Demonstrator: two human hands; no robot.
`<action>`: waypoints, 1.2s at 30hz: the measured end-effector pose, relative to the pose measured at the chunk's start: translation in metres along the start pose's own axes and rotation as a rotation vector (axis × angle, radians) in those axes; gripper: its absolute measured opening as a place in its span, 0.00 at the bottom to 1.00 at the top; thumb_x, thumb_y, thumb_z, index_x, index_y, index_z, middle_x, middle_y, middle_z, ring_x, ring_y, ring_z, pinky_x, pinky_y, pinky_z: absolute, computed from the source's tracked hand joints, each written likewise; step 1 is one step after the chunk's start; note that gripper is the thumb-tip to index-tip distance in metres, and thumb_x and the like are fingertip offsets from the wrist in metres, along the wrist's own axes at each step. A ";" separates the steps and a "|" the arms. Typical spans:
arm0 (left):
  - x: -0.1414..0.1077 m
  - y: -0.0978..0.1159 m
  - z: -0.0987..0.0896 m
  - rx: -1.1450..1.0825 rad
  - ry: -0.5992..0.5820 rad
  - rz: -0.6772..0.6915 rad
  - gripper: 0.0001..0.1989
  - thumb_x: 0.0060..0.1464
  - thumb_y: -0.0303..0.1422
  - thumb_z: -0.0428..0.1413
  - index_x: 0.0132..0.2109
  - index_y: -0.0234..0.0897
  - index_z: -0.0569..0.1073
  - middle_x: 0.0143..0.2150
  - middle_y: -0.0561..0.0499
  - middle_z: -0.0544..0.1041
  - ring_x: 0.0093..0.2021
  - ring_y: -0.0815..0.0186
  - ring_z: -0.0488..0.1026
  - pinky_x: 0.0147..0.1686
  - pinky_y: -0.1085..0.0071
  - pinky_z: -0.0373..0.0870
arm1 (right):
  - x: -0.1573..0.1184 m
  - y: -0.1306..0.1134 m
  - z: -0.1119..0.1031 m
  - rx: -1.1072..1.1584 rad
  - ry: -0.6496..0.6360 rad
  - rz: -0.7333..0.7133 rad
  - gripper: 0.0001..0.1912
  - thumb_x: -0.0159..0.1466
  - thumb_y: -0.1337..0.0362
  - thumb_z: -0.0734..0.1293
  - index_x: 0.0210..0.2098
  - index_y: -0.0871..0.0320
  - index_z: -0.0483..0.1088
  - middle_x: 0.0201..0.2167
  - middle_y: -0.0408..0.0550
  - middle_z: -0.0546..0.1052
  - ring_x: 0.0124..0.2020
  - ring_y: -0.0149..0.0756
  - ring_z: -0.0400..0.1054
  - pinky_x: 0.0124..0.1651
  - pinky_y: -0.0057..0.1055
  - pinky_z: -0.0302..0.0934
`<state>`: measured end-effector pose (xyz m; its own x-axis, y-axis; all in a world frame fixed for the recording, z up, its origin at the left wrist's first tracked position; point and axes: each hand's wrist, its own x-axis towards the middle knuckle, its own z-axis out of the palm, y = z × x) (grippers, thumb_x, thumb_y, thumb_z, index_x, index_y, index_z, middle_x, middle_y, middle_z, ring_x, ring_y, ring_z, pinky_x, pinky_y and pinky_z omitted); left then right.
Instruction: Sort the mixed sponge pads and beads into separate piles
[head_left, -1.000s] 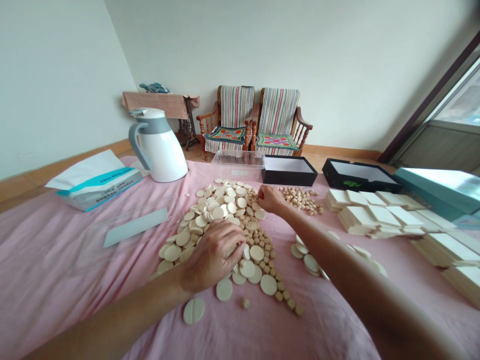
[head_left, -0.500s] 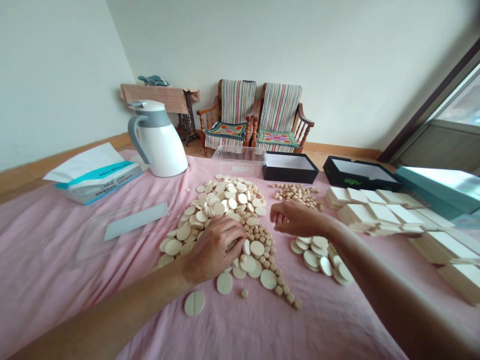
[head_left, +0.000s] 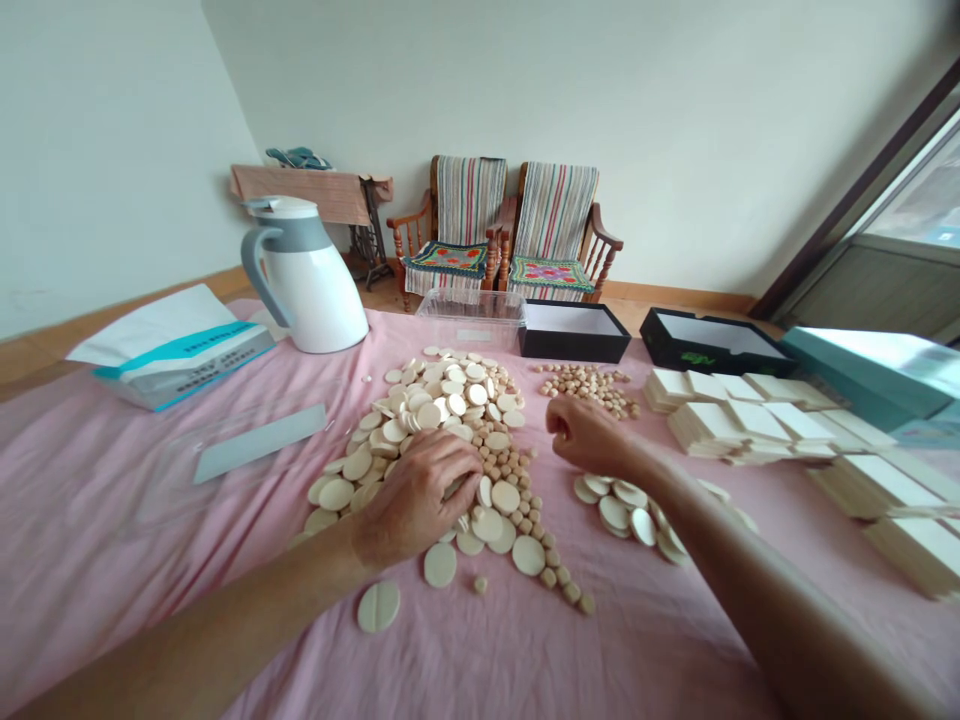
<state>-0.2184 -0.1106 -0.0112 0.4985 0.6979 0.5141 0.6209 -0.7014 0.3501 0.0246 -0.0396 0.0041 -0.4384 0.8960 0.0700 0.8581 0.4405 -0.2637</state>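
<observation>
My left hand (head_left: pixel 420 495) rests on the large heap of pale wooden discs (head_left: pixel 420 405), fingers curled down; what they hold, if anything, is hidden. Beside it a band of small wooden beads (head_left: pixel 525 500) runs down the heap's right side. My right hand (head_left: pixel 589 435) is closed in a loose fist just right of the heap, and its contents are hidden. Behind that hand lies a small pile of beads (head_left: pixel 589 388). A smaller group of discs (head_left: pixel 615 512) sits below the right wrist, partly covered by the forearm.
Stacks of pale rectangular pieces (head_left: pixel 705 425) stand at the right, near a teal box (head_left: pixel 870 370). Two black boxes (head_left: pixel 574 347) and a clear plastic tray (head_left: pixel 472 318) are at the back. At left are a white jug (head_left: pixel 319 300) and a tissue pack (head_left: pixel 180 355).
The view has shifted slightly to the right. My right hand has curled more tightly, with its fingers tucked in. My left hand stays at the same part of the heap.
</observation>
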 end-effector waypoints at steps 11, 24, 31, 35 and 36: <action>-0.001 0.001 -0.002 0.002 -0.003 -0.004 0.06 0.60 0.26 0.51 0.37 0.35 0.74 0.37 0.49 0.76 0.40 0.64 0.71 0.46 0.63 0.65 | 0.005 0.017 0.004 0.145 0.104 -0.046 0.09 0.55 0.74 0.62 0.32 0.59 0.72 0.30 0.47 0.75 0.31 0.33 0.68 0.34 0.26 0.57; 0.000 0.001 -0.001 0.005 -0.003 0.002 0.07 0.60 0.26 0.51 0.37 0.36 0.74 0.37 0.49 0.76 0.40 0.63 0.71 0.46 0.63 0.66 | 0.008 0.030 0.003 -0.055 0.293 0.071 0.13 0.54 0.77 0.60 0.34 0.61 0.72 0.35 0.53 0.73 0.33 0.36 0.66 0.34 0.28 0.55; 0.000 0.001 -0.001 0.007 0.009 0.004 0.07 0.59 0.26 0.52 0.37 0.36 0.74 0.36 0.49 0.76 0.40 0.64 0.72 0.46 0.63 0.67 | 0.005 0.017 -0.007 0.174 0.260 -0.036 0.13 0.55 0.76 0.61 0.35 0.59 0.74 0.33 0.48 0.76 0.32 0.32 0.68 0.36 0.27 0.59; 0.000 0.001 -0.002 0.012 0.002 0.006 0.07 0.59 0.26 0.51 0.37 0.36 0.74 0.36 0.49 0.76 0.40 0.63 0.71 0.45 0.63 0.67 | -0.002 -0.013 0.003 0.292 -0.023 -0.196 0.12 0.53 0.77 0.62 0.34 0.60 0.72 0.29 0.45 0.76 0.29 0.30 0.67 0.33 0.25 0.58; 0.000 0.001 -0.002 0.014 0.003 0.008 0.07 0.59 0.26 0.51 0.37 0.36 0.74 0.36 0.49 0.76 0.40 0.64 0.71 0.45 0.63 0.67 | -0.003 -0.018 0.007 0.291 -0.043 -0.213 0.12 0.53 0.77 0.62 0.33 0.59 0.71 0.30 0.45 0.75 0.29 0.30 0.66 0.33 0.25 0.58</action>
<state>-0.2190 -0.1118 -0.0094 0.5021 0.6916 0.5192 0.6251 -0.7051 0.3348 0.0090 -0.0507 0.0014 -0.6153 0.7799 0.1142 0.6371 0.5774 -0.5106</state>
